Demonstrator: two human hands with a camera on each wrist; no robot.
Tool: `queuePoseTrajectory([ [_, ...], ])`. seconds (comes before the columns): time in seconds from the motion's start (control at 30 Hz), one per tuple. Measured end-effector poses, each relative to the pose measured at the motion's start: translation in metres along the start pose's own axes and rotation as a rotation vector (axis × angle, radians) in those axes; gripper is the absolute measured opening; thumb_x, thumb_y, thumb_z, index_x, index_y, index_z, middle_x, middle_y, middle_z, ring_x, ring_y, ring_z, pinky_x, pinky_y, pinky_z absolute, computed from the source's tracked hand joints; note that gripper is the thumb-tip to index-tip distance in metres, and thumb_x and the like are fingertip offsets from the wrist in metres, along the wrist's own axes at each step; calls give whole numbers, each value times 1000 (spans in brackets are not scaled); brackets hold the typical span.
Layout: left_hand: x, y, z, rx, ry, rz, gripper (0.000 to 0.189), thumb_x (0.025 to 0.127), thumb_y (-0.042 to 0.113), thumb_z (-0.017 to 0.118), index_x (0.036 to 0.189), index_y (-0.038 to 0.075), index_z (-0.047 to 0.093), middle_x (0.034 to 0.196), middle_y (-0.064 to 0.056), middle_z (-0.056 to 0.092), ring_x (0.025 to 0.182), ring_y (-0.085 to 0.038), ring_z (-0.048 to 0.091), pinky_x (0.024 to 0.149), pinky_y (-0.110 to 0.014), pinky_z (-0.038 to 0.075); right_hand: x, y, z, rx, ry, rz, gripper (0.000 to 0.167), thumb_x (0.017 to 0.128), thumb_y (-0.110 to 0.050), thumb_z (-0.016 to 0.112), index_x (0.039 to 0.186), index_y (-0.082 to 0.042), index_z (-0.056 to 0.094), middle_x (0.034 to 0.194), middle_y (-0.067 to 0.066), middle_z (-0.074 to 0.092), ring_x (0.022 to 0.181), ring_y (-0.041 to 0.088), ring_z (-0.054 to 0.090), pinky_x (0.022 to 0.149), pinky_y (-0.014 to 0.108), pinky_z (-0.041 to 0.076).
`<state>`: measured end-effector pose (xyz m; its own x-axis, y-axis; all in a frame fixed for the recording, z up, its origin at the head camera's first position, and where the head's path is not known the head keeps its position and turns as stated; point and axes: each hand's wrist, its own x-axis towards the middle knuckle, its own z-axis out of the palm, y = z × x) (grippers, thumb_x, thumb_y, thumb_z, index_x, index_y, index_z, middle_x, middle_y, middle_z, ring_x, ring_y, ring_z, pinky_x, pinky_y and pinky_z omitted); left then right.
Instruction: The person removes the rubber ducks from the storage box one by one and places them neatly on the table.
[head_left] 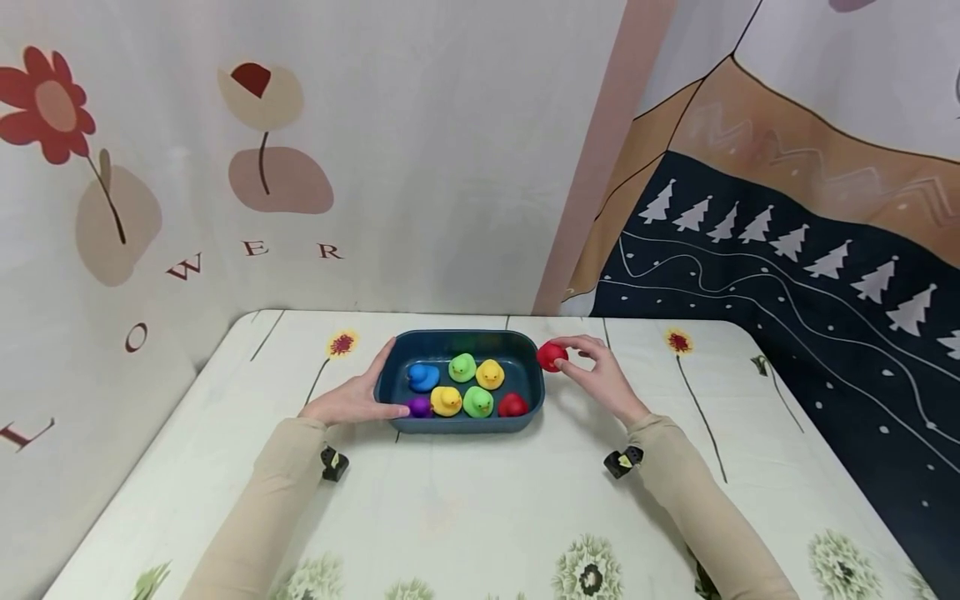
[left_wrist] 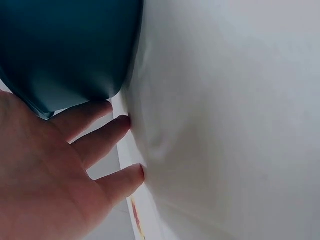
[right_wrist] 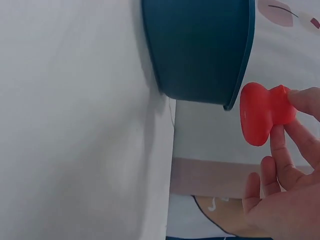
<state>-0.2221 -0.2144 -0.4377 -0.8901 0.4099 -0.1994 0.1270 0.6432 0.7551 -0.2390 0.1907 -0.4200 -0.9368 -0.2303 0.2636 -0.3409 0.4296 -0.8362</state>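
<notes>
A dark blue rectangular tub [head_left: 465, 426] stands on the table with several small toy ducks inside. My left hand [head_left: 356, 402] holds the tub's left end, thumb over the near rim, fingers along the outer side. The thumb partly covers a purple duck [head_left: 419, 406]. In the left wrist view the fingers [left_wrist: 102, 142] reach beneath the tub's end; the thumb is hidden there. My right hand [head_left: 606, 382] pinches a red toy duck [right_wrist: 256, 114] between thumb and fingers, just outside the tub's right rim. Another red duck [head_left: 513, 405] sits in the tub's near right corner.
Inside the tub are also a blue duck [head_left: 423, 377], yellow ducks [head_left: 446, 402] and green ducks [head_left: 477, 402]. A flower-printed cloth covers the table [head_left: 465, 500]. Patterned curtains [head_left: 435, 167] hang close behind its far edge.
</notes>
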Motion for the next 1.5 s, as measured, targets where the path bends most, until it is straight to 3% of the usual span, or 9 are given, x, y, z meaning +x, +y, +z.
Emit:
queuePoseTrajectory([
  [0.2,-1,0,-1,13,-1,-5,116,81,48,73,154,25,-14,153,-31,18,129,-54,34,98,-70,29,-3,7,-4,-2,30,-21,30,91,-8,67,120,-1,65,119,17,61,115,40,44,96,58,37],
  [0.47,-1,-2,-2,8,7,16,116,81,48,74,154,26,-13,153,-30,19,128,-53,35,98,-69,30,-3,16,-11,11,57,18,31,92,-8,66,122,1,64,120,19,60,114,37,43,97,55,37],
  [0.63,-1,-1,-1,4,6,9,116,81,48,74,154,26,-12,152,-30,21,128,-53,36,98,-69,31,-3,24,-17,-35,30,37,31,92,-7,65,121,2,64,120,20,60,114,36,44,97,50,38],
  [0.93,1,0,0,-11,2,-1,115,80,49,74,154,28,-13,152,-30,21,128,-54,34,98,-69,30,-2,35,-27,-79,4,56,30,91,-3,64,120,3,64,119,21,60,115,38,46,98,53,39],
  [1.27,0,-2,-1,-7,11,-1,115,80,50,74,154,29,-12,153,-29,19,129,-54,33,98,-70,29,7,46,-27,-12,-77,179,33,96,-3,57,127,8,56,124,26,55,116,38,48,102,49,38],
  [1.5,0,-2,1,-1,11,-7,116,80,50,74,154,30,-12,153,-30,18,129,-55,32,98,-71,29,16,53,-25,0,-109,205,34,96,0,54,128,12,53,124,28,56,115,39,51,102,50,38],
])
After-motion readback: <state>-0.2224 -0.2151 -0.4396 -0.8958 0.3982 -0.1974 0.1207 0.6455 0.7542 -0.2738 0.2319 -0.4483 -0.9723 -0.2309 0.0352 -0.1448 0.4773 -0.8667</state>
